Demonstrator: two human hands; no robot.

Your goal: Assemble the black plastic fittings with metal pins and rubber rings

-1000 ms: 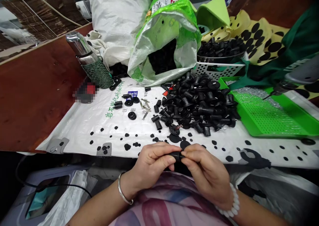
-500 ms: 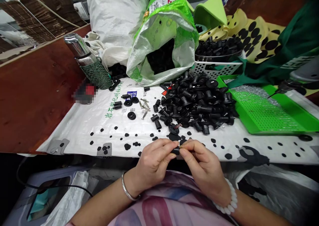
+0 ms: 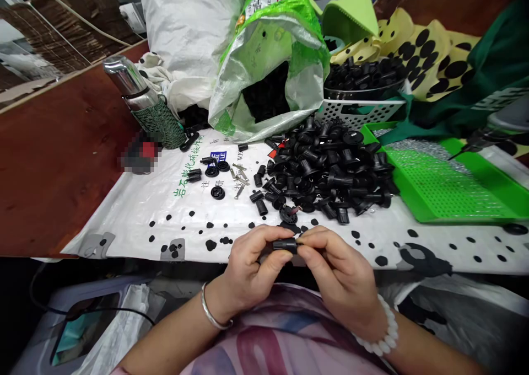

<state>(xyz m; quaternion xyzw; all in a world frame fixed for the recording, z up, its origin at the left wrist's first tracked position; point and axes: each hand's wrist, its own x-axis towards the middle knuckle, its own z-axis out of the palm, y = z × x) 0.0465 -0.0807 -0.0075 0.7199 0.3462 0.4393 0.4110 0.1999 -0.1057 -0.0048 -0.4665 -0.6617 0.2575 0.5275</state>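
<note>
Lower centre: left hand [image 3: 248, 264] and right hand [image 3: 341, 267] together, pinching opposite ends of black part [image 3: 284, 245]. Part more exposed than before; grip likely adjusted.

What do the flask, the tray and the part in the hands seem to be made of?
Flask: probably polished metal; its cap gives mirror-like highlights.
Tray: likely plastic, smooth bright green, with a moulded-looking rim.
Part in the hands: perhaps black plastic, low sheen, ribbed; painted metal can't be excluded.

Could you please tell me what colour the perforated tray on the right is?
The tray is bright green, seen best in the head view.
</note>
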